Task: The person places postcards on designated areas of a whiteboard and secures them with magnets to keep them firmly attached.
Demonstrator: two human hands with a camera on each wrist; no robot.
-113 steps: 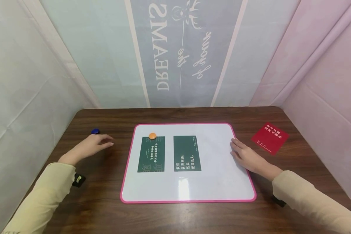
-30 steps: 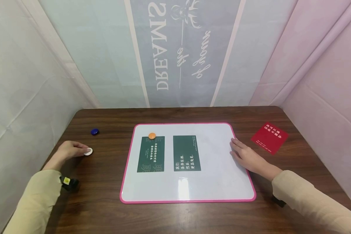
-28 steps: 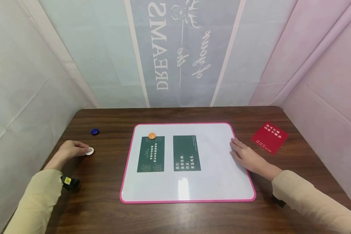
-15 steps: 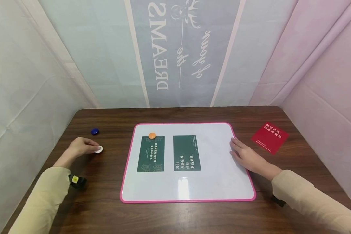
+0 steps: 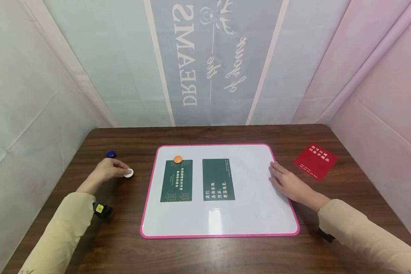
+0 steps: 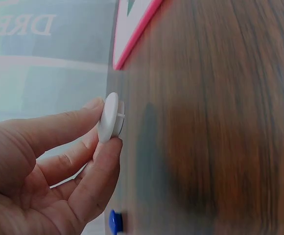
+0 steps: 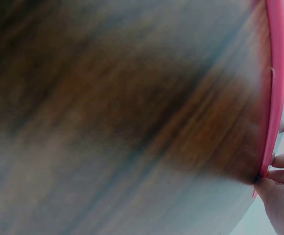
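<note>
The left hand [image 5: 107, 170] is stretched forward over the dark wooden worktop [image 5: 123, 213], its forearm in a pale yellow sleeve [image 5: 59, 236] angled in from the near left corner. Its fingers [image 6: 59, 128] and thumb pinch a small white round magnet [image 5: 128, 173] by its rim; the wrist view shows the disc held on edge between thumb tip and fingertip. The magnet is between the hand and the left edge of the pink-framed whiteboard [image 5: 150, 182], near the frame but apart from it. A blue magnet [image 5: 111, 154] lies just beyond the hand's knuckles.

The right hand [image 5: 287, 184] lies flat on the whiteboard's right side, fingers straight and relaxed, pressing near the pink rim; it holds nothing.

On the board, an orange magnet [image 5: 177, 159] sits at the top edge of the left green card [image 5: 177, 180]. The second green card [image 5: 218, 179] lies just beside it with no magnet on it. White board surface stretches open right of the cards and along the near edge. A red card [image 5: 316, 161] lies on the worktop well right of the board.
</note>
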